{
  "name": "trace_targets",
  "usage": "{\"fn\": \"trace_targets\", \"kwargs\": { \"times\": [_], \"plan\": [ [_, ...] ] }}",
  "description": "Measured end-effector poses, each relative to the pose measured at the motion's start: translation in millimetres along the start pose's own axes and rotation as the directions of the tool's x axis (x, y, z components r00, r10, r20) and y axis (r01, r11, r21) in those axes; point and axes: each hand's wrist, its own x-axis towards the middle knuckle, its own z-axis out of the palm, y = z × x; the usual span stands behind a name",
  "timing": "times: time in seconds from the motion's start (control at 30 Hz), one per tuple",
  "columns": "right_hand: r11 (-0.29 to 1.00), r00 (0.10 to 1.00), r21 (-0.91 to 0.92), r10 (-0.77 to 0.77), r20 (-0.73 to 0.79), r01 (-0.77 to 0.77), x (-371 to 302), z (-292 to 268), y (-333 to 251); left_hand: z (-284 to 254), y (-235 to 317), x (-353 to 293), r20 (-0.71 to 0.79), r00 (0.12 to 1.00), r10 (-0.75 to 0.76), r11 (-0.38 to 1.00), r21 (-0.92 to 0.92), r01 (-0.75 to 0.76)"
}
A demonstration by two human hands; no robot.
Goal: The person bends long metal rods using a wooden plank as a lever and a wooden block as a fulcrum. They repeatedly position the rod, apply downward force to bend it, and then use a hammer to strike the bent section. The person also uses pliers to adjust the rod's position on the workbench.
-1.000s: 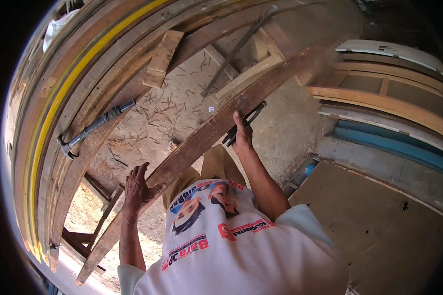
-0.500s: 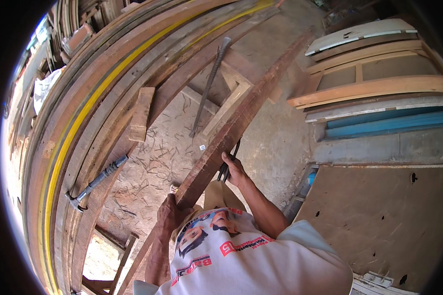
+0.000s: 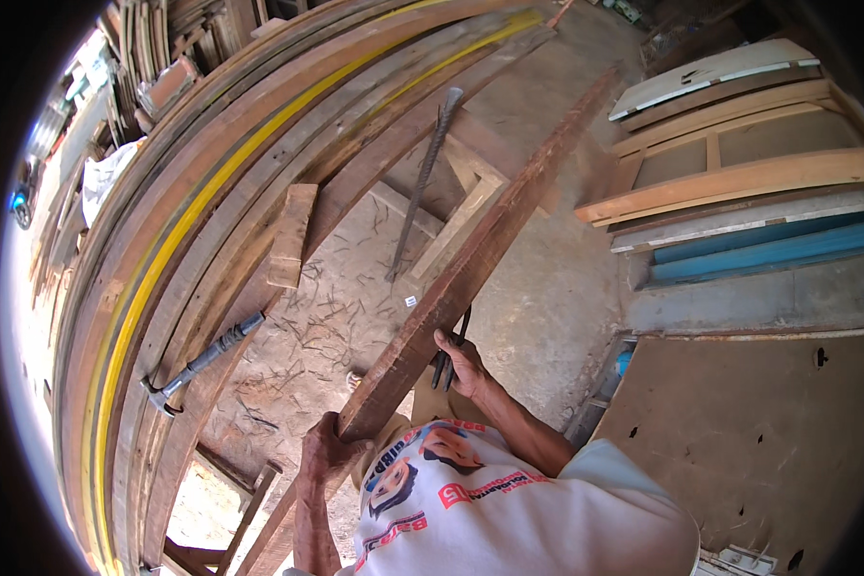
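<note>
Head view: a long brown wooden plank point(image 3: 470, 278) is held up at a slant over the floor, from low on the left to high on the right. The left hand point(image 3: 328, 449) is wrapped around its lower part, with the fingers closed tight on the wood. The right hand point(image 3: 459, 363) is pressed to the plank's right edge a bit higher up, and a dark tool with two thin handles point(image 3: 448, 357) is kept in the same hand; those fingers are curled shut on the tool and the edge.

The plank is judged to be heavy and stiff, and rough too, so splinters could be picked up. It is best gripped near the middle with the hands well apart, so it does not tip.

The concrete floor point(image 3: 538, 307) is dusty, and many small bent nails point(image 3: 331, 317) are scattered on it. A hammer point(image 3: 202, 363) is laid on a stack of long boards point(image 3: 259, 163), one with a yellow edge. A twisted steel bar point(image 3: 422, 187) and a short wood block point(image 3: 288, 235) are seen near it. Wooden frames and a blue board point(image 3: 768, 252) are stacked on the right, beside a flat brown sheet point(image 3: 768, 451).
</note>
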Motion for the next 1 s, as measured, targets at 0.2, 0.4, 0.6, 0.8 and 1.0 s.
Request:
{"fn": "trace_targets", "kwargs": {
  "times": [0.2, 0.4, 0.6, 0.8, 1.0],
  "plan": [
    [0.958, 0.962, -0.264, 0.174, 0.209, -0.116, 1.1, -8.3, 56.4, -27.2, -100.6, -18.4, 0.051, 0.996, -0.067, 0.986, -0.146, 0.074],
    [0.823, 0.998, -0.566, 0.061, 0.013, -0.043, -24.4, -11.7, 40.9, 5.7, -188.3, 10.6, 0.017, 0.994, -0.108, 0.849, -0.519, 0.101],
    [0.612, 0.991, -0.781, -0.115, 0.070, 0.126, -56.8, -6.1, 35.3, 8.7, -176.2, -10.3, -0.002, 0.992, -0.126, 0.950, -0.289, 0.120],
    [0.347, 0.894, -0.829, -0.259, 0.365, 0.439, -45.2, 56.3, 38.5, -19.5, -123.2, -23.5, -0.201, 0.978, -0.065, 0.994, -0.095, 0.046],
    [0.022, 0.602, -0.619, -0.262, 0.754, 0.785, 24.4, 195.5, 40.8, -4.3, -115.7, -29.8, -0.364, 0.928, -0.081, 0.979, -0.205, 0.005]
  ]
}}
